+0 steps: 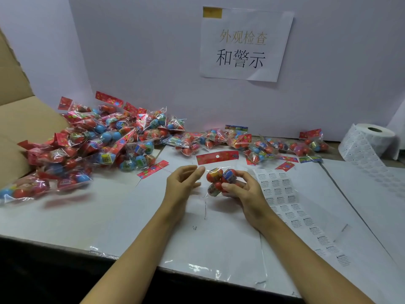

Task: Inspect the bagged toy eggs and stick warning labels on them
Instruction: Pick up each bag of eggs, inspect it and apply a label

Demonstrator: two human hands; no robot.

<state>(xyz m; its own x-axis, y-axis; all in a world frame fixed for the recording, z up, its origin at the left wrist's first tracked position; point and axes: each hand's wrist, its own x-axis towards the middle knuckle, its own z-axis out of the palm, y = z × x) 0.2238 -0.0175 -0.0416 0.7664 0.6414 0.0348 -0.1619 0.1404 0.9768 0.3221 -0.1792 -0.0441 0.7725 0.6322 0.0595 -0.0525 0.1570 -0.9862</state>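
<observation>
Fingers of right hand (pixel 238 186) curl round bag of toy eggs (pixel 220 179), held just above white table (pixel 109 216); left hand (pixel 183 179) beside it, loosely spread, empty. Best practice: turn bag, check seal, then peel warning label from strip (pixel 282 191) alongside.

A pale lavender-white wall (pixel 142 51) is standing along the far side of the scene, and a white paper sign (pixel 244 43) with printed characters and a yellow tab at its top left corner is hanging on it, its lower right corner curling away. A surface (pixel 76 218) covered in white sheets is stretching from the wall toward the near side, where its edge is dropping into dark shadow (pixel 43 279). At the far left a brown cardboard flap (pixel 19 119) is leaning over the surface, and soft, even light is falling across everything.
</observation>
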